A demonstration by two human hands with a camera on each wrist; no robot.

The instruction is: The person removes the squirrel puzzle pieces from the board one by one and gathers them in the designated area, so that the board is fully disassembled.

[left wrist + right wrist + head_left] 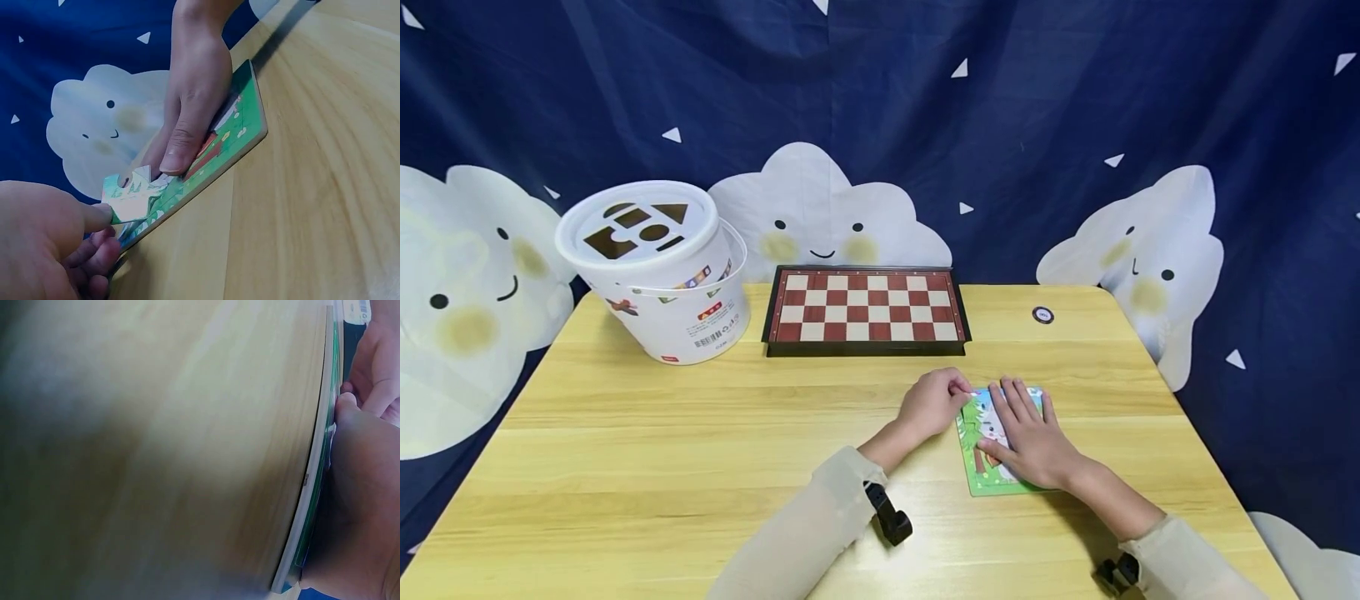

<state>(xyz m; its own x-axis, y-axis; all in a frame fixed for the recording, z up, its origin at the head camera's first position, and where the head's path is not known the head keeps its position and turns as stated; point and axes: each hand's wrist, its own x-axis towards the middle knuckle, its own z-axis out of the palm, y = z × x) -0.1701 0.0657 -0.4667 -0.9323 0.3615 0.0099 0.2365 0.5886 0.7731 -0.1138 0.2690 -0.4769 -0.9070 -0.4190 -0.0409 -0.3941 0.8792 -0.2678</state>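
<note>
Behind the pale wooden table we see a dark blue cloth with smiling clouds. The left hand pinches a puzzle piece between the thumb and the fingers, and it holds only one side of it; we think this is so that the shaped edges remain free. The piece is raised at the upper left corner of the puzzle board, which lies flat on the table, in front of the person and a little to the right. The right hand rests on this board with the fingers straight and spread, probably because a light board can slide easily. Its palm hides part of the picture from us. Farther out, a round token lies behind the puzzle, a checkered board is at the back edge, and a white bucket stands at the left, perhaps put there to leave the arms their space.
</note>
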